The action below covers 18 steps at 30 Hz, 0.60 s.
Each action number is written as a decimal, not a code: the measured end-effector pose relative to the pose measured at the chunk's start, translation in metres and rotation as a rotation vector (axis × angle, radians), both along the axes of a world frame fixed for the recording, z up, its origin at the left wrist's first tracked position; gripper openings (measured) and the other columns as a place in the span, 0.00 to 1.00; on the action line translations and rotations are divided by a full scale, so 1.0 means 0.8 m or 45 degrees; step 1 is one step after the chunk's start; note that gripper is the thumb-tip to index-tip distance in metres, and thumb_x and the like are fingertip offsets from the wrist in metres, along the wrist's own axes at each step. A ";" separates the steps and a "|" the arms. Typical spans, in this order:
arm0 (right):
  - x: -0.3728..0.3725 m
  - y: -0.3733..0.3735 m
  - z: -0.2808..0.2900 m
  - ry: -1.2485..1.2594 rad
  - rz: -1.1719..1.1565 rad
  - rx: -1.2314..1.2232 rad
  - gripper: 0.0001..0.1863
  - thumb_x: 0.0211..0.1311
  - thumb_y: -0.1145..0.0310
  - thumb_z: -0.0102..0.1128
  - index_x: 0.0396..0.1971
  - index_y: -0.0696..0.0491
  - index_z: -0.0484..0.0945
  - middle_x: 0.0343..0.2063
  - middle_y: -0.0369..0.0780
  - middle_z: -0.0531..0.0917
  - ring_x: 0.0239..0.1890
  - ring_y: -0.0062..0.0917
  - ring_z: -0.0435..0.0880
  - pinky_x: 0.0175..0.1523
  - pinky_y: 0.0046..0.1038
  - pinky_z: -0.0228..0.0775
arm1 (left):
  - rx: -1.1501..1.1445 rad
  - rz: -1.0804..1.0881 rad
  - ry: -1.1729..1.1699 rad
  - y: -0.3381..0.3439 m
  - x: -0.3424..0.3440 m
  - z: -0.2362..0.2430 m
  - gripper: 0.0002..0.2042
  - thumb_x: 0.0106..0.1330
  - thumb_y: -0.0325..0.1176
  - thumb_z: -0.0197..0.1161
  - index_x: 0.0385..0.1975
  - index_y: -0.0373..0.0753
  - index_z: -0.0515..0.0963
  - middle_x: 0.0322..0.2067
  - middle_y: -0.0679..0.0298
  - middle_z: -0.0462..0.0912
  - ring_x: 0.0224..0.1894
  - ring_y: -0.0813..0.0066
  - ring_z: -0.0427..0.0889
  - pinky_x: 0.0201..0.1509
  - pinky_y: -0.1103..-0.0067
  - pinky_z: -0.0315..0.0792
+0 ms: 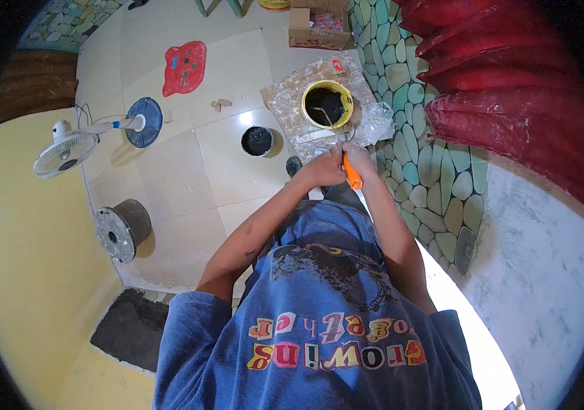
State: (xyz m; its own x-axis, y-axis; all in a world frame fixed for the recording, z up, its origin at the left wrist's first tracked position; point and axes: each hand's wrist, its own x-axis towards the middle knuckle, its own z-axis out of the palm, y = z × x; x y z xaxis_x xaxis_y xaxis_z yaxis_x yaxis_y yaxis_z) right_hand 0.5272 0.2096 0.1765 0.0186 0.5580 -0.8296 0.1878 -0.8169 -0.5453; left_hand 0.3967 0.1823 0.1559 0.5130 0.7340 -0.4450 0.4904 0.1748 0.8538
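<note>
I log bright light overall. Strongest: a blown-out white area (473, 335) beside my right arm (394, 236), its detail lost. On the tiled floor (176, 198), I note one glare spot left of the board (284, 97), off its left corner. Soft shadows: right of the dark pot (257, 141) and of the spool (115, 236) near the floor's left edge. My left hand (328, 169) and right hand (362, 160) look slightly soft. Fisheye bends the yellow wall (25, 239); corners go black.
</note>
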 end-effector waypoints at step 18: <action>0.004 -0.005 -0.039 0.029 0.219 0.055 0.15 0.55 0.60 0.50 0.26 0.57 0.79 0.22 0.42 0.80 0.20 0.28 0.78 0.25 0.30 0.70 | -0.103 -0.148 0.132 0.011 -0.017 0.027 0.43 0.53 0.54 0.63 0.57 0.25 0.54 0.48 0.38 0.76 0.50 0.44 0.76 0.55 0.66 0.70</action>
